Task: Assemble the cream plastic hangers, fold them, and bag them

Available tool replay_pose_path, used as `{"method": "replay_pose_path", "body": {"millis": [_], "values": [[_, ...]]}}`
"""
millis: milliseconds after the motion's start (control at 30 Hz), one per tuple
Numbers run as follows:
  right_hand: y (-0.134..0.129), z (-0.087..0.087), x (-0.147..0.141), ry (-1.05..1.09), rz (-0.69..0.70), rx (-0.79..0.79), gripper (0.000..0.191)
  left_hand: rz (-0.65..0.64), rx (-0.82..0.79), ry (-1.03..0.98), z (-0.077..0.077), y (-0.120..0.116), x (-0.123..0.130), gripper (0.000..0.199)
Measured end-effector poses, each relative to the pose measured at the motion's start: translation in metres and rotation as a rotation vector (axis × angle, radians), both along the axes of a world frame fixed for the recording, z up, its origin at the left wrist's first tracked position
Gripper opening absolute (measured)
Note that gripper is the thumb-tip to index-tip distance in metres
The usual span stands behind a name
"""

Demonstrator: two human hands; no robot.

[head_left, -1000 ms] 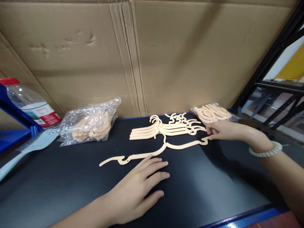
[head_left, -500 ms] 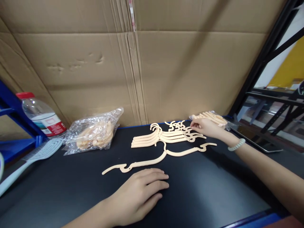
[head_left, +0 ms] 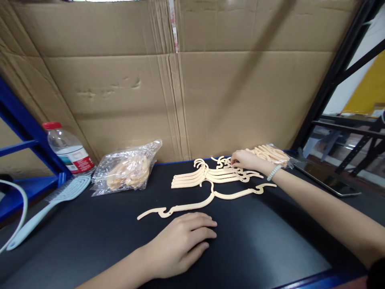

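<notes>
My left hand (head_left: 188,243) rests palm down on the black table with its fingers stretched out, holding nothing. Just beyond it lies a spread-out beige plastic hanger (head_left: 195,206), its two arms ending in curved hook pieces. Farther back is a neat row of stacked beige hangers (head_left: 188,179). My right hand (head_left: 246,159) reaches over to a small heap of curved hanger pieces (head_left: 221,161) behind that row. Its fingers are pinched together at the heap; whatever is between them is hidden.
A clear bag of beige parts (head_left: 126,170) lies left, another bag of hanger parts (head_left: 270,153) back right. Further left are a bottle (head_left: 70,154) and a pale blue hairbrush (head_left: 57,200). A tablet-like device (head_left: 327,180) lies right. Cardboard (head_left: 120,92) walls the back.
My right hand has moved left and its fingers have come down onto the small curved pieces. My left hand stays in place on the table. The view has shifted slightly.
</notes>
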State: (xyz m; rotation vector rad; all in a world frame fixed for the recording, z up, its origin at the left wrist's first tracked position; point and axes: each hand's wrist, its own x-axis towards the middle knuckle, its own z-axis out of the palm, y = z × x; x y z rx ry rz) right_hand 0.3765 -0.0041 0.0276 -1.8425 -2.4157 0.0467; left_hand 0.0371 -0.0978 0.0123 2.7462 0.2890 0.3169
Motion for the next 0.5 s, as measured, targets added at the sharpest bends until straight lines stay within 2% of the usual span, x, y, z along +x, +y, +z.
{"method": "replay_pose_path", "body": {"millis": [200,500], "values": [[0.011,-0.001,-0.001,-0.071,-0.012,0.017,0.014,-0.003,0.006,-0.019,0.001,-0.001,-0.001,0.031],[0.018,-0.006,0.004,-0.080,0.073,0.009,0.015,-0.002,0.006,-0.005,0.000,-0.002,-0.002,0.030]]}}
